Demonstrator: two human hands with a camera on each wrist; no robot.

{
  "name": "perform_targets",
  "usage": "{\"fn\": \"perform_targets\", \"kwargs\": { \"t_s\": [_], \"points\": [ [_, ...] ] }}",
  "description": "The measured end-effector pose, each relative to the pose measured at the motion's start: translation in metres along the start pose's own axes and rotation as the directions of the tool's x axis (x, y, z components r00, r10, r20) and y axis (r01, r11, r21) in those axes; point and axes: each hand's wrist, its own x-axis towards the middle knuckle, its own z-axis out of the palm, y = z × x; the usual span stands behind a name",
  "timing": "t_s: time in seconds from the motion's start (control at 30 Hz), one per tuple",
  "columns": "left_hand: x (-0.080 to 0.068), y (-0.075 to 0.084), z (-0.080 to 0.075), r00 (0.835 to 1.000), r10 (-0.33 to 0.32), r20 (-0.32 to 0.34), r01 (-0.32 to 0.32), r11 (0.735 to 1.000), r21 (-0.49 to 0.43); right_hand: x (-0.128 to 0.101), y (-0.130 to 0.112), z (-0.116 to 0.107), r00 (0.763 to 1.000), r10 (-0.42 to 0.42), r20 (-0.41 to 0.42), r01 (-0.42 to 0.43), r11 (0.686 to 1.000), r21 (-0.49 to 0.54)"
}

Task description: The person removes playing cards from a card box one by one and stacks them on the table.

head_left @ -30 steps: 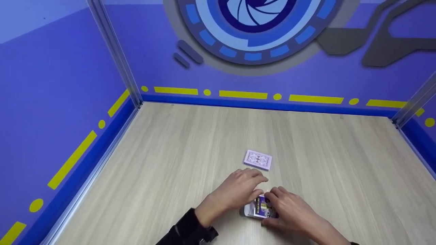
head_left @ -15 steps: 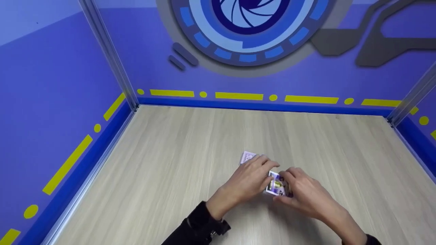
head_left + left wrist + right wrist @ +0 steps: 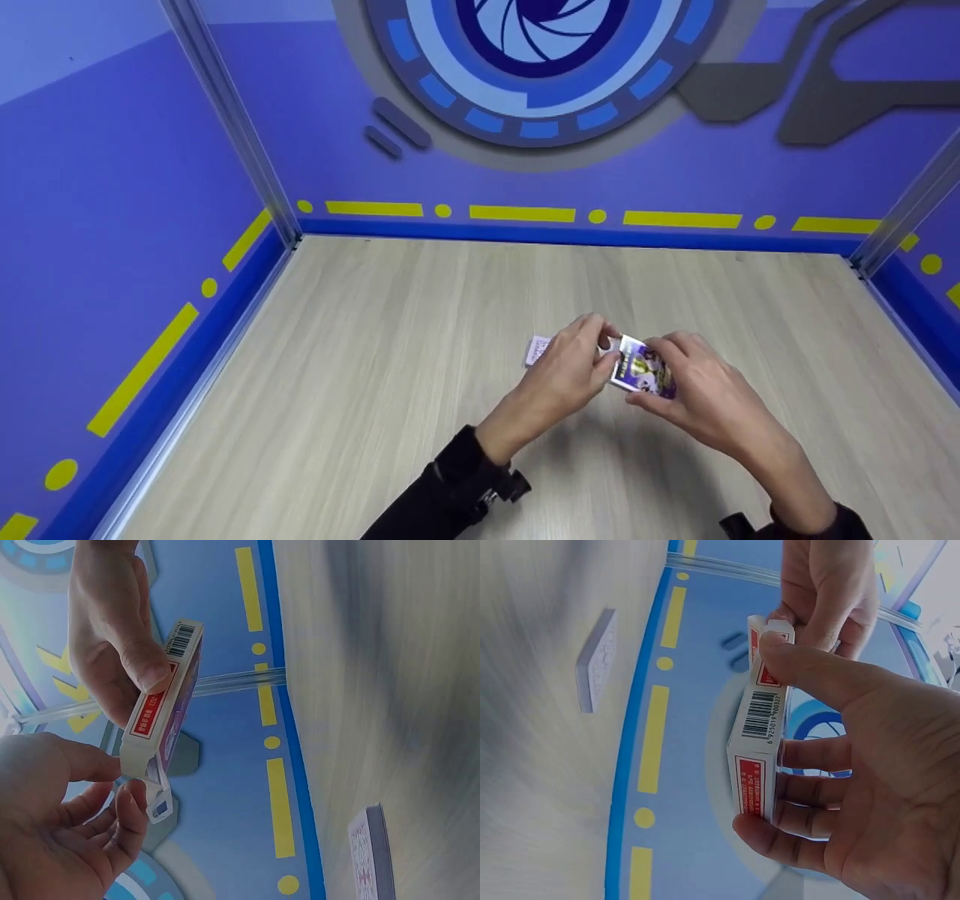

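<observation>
- Two hands, one box, one deck counted on our pale wood-grain tabletop [image 3: 375, 360].
- Our right hand [image 3: 705, 405] curls thumb and fingers round the small white-and-purple cardboard card box [image 3: 643, 373], held above the table.
- Our left hand [image 3: 566, 367] pinches the box's end flap [image 3: 159, 799].
- Purple-backed stack of playing cards [image 3: 537, 351] lies flat just behind the left hand.
- Risk, we judge: a hard tug tears the flap, or the box slips.

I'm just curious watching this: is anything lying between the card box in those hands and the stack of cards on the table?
Nothing visible does. The right hand holds the card box in the air, the left hand pinches its flap, and the stack of cards lies apart on the bare table.
</observation>
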Motion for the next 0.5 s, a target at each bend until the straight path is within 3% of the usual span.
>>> {"fn": "perform_targets", "kwargs": {
  "t_s": [0.2,0.5],
  "points": [
    [0.009,0.0,0.004,0.997,-0.077,-0.006,0.075,0.981,-0.178,-0.001,0.007,-0.006,0.999,0.01,-0.033,-0.009,1.0,0.015],
    [0.017,-0.003,0.011,0.99,-0.135,0.039,0.14,0.921,-0.365,-0.001,0.013,-0.012,0.997,-0.007,-0.075,0.009,1.0,0.019]
  ]
}}
